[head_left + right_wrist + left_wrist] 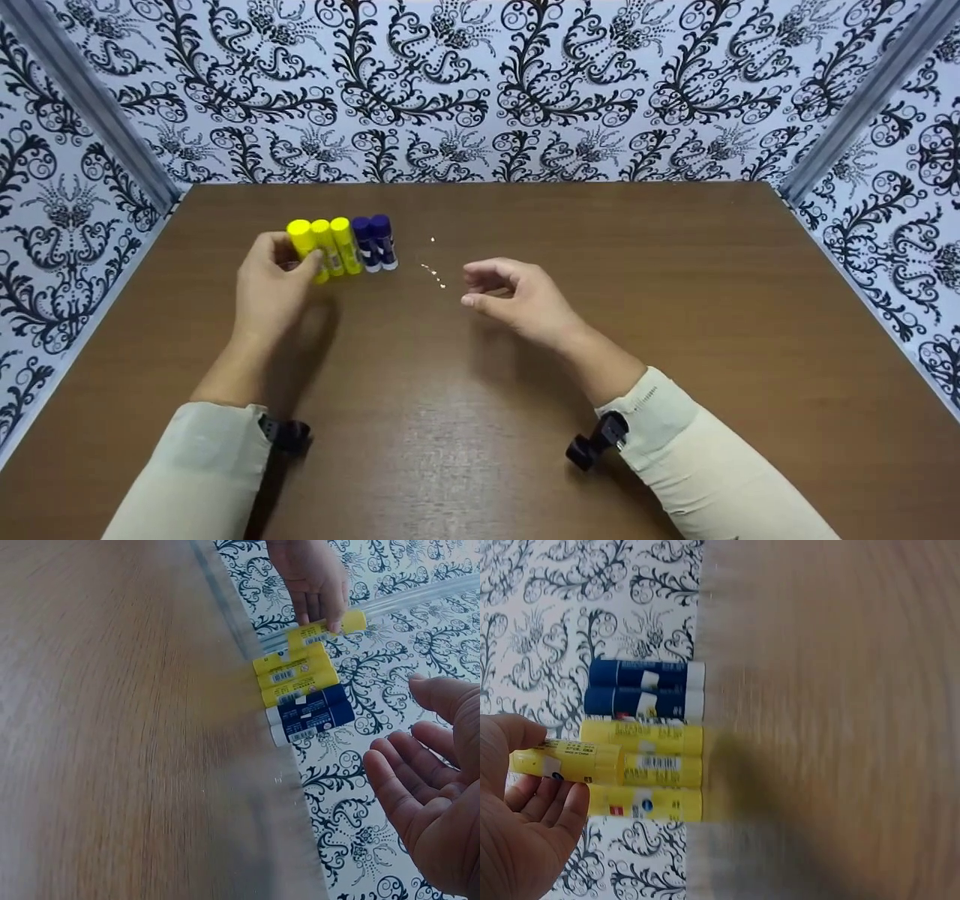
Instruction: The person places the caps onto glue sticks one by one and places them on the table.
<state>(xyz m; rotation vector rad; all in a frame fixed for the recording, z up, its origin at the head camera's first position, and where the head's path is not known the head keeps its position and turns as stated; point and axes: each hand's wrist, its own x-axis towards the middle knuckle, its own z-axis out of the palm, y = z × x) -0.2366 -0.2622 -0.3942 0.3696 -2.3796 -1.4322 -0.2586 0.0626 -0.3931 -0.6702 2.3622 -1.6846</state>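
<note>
My left hand [274, 277] pinches a yellow glue stick [570, 760] between thumb and fingers, at the left end of a row of glue sticks. In the row stand three yellow glue sticks [664, 802], side by side and upright. Two dark blue glue sticks [375, 244] with white lower ends continue it on the right. From the head, the held stick overlaps the row's left end and partly hides it. My right hand [525, 296] hovers over the table to the right of the row, fingers loosely bent and nothing in them.
Small white specks [435, 274] lie on the brown wooden table [450, 420] between the row and my right hand. Black-and-white patterned walls [480, 90] stand at the back and both sides. A small black camera [289, 435] sits at each wrist.
</note>
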